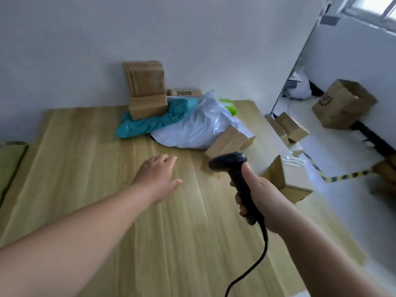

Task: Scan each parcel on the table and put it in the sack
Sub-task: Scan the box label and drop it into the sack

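Reaching out over a pale wooden table, a person's left hand is spread flat at centre frame, fingers straight and holding nothing; whether the palm touches the wood cannot be told. Just right of centre, the right hand grips the handle of a black barcode scanner, thumb up along its back, the scanner's head aimed away toward the parcels. Its black cable trails to the bottom edge. The parcels are heaped against the white wall in the upper middle: a teal mailer bag beneath a small cardboard box, a tall brown carton behind them, and a white plastic mailer to the right with a green packet showing beyond it. A tilted cardboard box lies just past the scanner's head. An open-sided box sits at the table's right edge beside the right hand. A larger carton stands on the floor at upper right.
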`<action>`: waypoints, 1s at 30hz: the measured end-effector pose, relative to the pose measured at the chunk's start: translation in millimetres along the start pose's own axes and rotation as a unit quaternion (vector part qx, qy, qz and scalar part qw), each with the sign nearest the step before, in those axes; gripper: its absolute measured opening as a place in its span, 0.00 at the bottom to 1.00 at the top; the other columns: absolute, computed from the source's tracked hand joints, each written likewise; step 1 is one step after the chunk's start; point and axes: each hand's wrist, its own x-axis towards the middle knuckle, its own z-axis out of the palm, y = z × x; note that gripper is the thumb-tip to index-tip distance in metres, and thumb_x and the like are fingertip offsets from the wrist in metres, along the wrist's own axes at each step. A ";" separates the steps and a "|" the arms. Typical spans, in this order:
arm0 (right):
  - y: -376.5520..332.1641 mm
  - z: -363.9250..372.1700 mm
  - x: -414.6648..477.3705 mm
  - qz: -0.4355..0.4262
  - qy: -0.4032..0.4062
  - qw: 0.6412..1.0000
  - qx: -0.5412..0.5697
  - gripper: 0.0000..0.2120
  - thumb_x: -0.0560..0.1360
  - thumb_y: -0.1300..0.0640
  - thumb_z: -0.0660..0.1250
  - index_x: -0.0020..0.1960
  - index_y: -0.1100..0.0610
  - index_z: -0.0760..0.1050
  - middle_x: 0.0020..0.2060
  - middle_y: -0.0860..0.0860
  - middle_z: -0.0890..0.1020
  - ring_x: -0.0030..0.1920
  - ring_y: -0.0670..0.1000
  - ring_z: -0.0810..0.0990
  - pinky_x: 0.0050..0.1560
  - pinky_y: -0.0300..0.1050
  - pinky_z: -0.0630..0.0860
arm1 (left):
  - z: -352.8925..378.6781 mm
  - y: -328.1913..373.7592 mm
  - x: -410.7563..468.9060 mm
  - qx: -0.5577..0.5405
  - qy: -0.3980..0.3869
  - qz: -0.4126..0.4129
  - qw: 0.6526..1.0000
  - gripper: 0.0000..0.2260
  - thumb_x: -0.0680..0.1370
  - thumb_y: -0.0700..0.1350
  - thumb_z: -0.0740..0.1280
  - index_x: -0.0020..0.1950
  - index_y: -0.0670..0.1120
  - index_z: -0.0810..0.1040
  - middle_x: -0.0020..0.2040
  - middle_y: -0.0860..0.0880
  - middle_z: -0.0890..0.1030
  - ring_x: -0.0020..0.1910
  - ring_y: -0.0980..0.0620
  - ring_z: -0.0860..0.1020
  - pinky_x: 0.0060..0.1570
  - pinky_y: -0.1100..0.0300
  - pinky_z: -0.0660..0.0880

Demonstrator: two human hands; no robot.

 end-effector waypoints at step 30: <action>33.8 -68.1 72.5 0.013 0.068 0.979 0.190 0.29 0.78 0.32 0.56 0.52 0.59 0.76 0.26 0.50 0.76 0.23 0.51 0.72 0.25 0.43 0.68 | 70.7 110.7 107.5 -0.150 -0.022 -0.147 0.977 0.47 0.68 0.63 0.71 0.76 0.43 0.51 0.73 0.40 0.62 0.71 0.41 0.64 0.66 0.51 0.64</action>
